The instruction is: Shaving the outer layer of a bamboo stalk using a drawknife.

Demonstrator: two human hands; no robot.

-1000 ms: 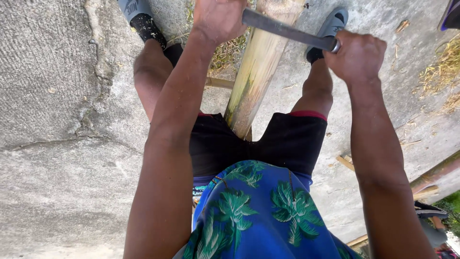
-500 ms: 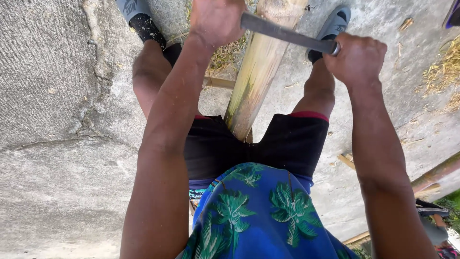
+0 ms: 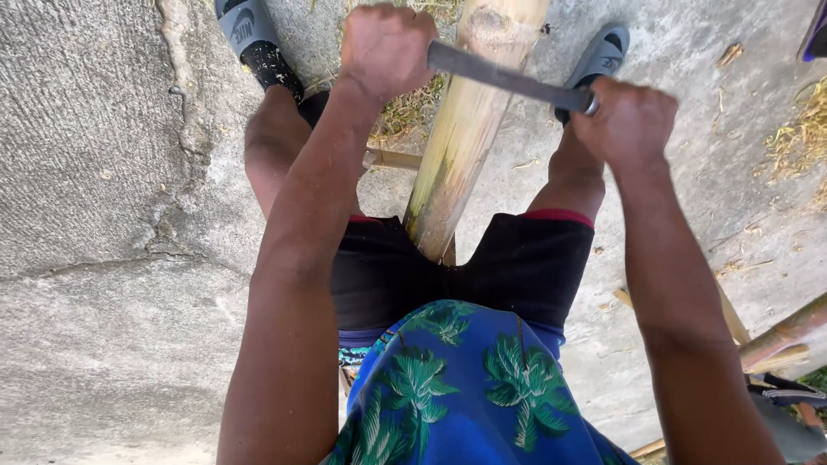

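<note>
Both my hands grip a blade across the bamboo pole.
Left hand (image 3: 385, 47) and right hand (image 3: 627, 123) have fingers clenched around the blade (image 3: 508, 79) ends, either side of the bamboo pole (image 3: 465, 120).

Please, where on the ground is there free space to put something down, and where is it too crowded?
The widest bare patch is the concrete floor beside the left leg. A smaller bare strip lies beyond the right leg, before the dry straw. It is crowded in the middle: the bamboo pole runs between the legs, with the left hand and right hand gripping the blade across it.
</note>
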